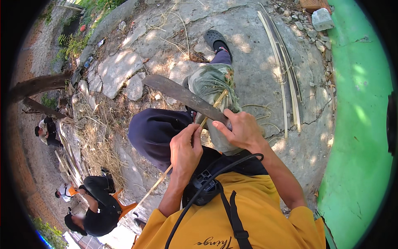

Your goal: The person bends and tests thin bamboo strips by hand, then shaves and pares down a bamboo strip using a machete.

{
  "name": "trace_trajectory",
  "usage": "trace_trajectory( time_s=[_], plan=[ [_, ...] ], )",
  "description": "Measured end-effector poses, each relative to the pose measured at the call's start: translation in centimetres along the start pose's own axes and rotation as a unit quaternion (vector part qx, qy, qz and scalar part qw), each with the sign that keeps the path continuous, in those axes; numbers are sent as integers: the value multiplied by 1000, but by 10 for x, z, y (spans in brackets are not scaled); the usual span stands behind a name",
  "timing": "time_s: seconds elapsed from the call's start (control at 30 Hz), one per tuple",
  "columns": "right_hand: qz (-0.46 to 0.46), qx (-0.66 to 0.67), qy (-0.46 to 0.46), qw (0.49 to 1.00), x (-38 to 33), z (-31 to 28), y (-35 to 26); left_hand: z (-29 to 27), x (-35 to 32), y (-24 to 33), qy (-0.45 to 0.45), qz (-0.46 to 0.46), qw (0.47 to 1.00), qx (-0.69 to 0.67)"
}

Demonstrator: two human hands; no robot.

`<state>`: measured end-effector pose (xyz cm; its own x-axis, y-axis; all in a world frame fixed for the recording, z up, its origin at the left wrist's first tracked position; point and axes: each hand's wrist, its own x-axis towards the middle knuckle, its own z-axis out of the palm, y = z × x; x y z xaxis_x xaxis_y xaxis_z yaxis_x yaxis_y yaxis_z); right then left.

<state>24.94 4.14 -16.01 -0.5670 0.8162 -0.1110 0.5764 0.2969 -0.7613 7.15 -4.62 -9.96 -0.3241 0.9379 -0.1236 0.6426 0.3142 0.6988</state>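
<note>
Over the raised knee, the right hand [242, 130] is closing its grip around the handle of a long dark blade [182, 94], which is angling up and to the left. Left hand [185, 149] is pinching a thin bamboo strip [207, 117], fingers clamped on it just below the blade. Strip is running from the cloth-wrapped knee [213, 85] down past the left wrist toward the ground. Blade edge is lying across the strip near the right thumb. More split bamboo strips [286, 79] are lying well apart on the cracked concrete ground [248, 62]. Two other people [97, 203] are crouching at lower left.
</note>
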Motion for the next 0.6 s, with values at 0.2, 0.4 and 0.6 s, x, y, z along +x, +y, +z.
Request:
trace_trajectory(
  time_s=[0.2,0.4,0.6],
  plan=[
    [43,31,-12,999,3,-9,10,4,26,-9,-98,-39,993,-60],
    [22,58,-2,998,-10,-19,9,-6,25,7,-96,-63,991,-74],
    [26,103,-4,994,5,-37,2,-10,36,12,15,46,997,54]
  ],
)
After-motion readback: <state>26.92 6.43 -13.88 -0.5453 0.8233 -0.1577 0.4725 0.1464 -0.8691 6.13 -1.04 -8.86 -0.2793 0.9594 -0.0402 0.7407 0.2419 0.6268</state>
